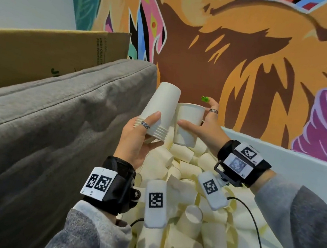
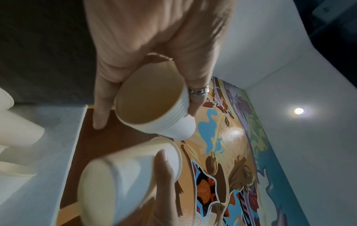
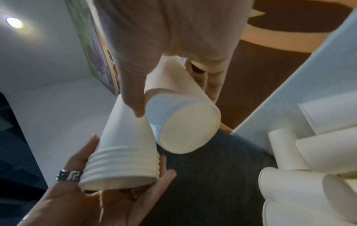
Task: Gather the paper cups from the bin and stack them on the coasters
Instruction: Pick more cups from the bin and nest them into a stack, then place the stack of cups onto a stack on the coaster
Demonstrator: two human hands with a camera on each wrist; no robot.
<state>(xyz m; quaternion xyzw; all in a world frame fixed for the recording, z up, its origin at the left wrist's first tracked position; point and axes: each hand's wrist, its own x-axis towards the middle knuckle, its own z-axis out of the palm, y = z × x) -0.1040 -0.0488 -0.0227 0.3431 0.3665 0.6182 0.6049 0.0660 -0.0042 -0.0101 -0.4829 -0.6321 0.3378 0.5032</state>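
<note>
My left hand (image 1: 137, 135) grips a nested stack of cream paper cups (image 1: 160, 109) near its rims, with the bases pointing up and away. The left wrist view looks into the stack's open mouth (image 2: 152, 104). Just right of it, my right hand (image 1: 199, 128) holds a single paper cup (image 1: 188, 124) mouth up, thumb on the near side and fingers behind. The cup's side almost touches the stack. The right wrist view shows the single cup's base (image 3: 185, 130) beside the stack (image 3: 125, 145). Below both hands lies the white bin (image 1: 277, 157), filled with several loose cups (image 1: 188, 218). No coasters are in view.
A grey sofa cushion (image 1: 46, 120) rises close along the bin's left side, with a cardboard box (image 1: 44, 49) behind it. A painted mural wall (image 1: 248, 52) stands right behind the bin. A black cable (image 1: 255, 222) trails from the right wrist camera over the cups.
</note>
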